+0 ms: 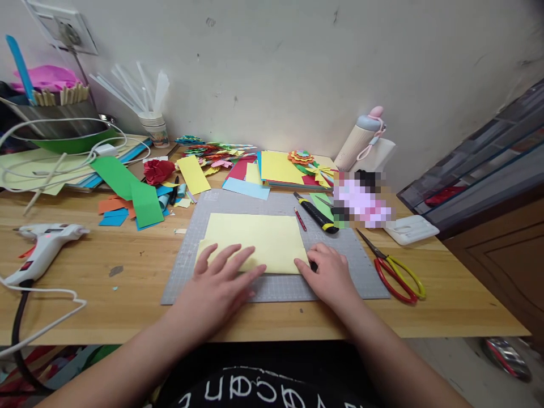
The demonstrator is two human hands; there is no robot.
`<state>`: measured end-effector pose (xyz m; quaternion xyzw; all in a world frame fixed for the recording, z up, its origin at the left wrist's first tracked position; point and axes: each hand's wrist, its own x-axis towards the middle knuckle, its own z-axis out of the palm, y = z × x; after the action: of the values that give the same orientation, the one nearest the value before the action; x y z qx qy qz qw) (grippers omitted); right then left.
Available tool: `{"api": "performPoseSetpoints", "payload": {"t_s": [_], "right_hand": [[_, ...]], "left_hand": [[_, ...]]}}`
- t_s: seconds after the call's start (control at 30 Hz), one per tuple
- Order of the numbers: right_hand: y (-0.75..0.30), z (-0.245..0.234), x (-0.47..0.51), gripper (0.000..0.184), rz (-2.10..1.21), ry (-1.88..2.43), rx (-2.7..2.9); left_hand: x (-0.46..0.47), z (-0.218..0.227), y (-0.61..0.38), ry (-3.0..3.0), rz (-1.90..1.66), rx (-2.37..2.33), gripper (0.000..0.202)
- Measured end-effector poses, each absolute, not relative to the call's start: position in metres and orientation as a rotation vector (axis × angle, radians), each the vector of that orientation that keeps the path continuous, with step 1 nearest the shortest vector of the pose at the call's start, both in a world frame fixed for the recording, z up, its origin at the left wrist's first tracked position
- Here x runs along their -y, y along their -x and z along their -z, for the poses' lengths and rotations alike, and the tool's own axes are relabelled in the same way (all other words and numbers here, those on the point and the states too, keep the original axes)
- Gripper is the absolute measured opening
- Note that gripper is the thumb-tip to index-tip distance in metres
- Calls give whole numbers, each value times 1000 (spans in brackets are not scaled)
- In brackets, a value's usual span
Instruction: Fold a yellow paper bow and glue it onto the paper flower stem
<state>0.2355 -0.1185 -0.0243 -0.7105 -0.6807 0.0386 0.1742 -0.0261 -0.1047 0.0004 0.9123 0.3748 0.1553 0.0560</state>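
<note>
A pale yellow sheet of paper [255, 238] lies on a grey gridded cutting mat [272, 289]. Its edges are offset at the left, so it looks folded over. My left hand [223, 277] rests on the sheet's lower left part, fingers spread. At the lower right corner, my right hand [329, 269] has curled fingers, with the thumb against the paper's edge. Something small and black [313, 266] shows between thumb and fingers, mostly hidden. Beyond the paper lie a short red pencil [300, 219] and a black and yellow utility knife [317, 213].
Scissors [397, 275] with red and yellow handles lie right of the mat. A white glue gun [46, 249] with cables lies at the left. Paper scraps [147, 204], coloured sheets [278, 167], a cup of glue sticks [153, 127] and a bottle [357, 139] stand along the back.
</note>
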Motion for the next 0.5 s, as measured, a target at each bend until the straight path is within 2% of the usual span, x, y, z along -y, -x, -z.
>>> {"api": "performPoseSetpoints", "payload": {"t_s": [0.23,0.33,0.5], "right_hand": [[-236,29,118,35,-84,1992,1918],[-235,28,120,18,-57,1985,1859],[-216,15,138,35,85,1859,1880]], "left_hand": [[107,12,20,-2695,-413,-1052,48],[106,12,21,-2690,-405,-1052,48],[106,12,21,-2655,-442,-1037,48]]}}
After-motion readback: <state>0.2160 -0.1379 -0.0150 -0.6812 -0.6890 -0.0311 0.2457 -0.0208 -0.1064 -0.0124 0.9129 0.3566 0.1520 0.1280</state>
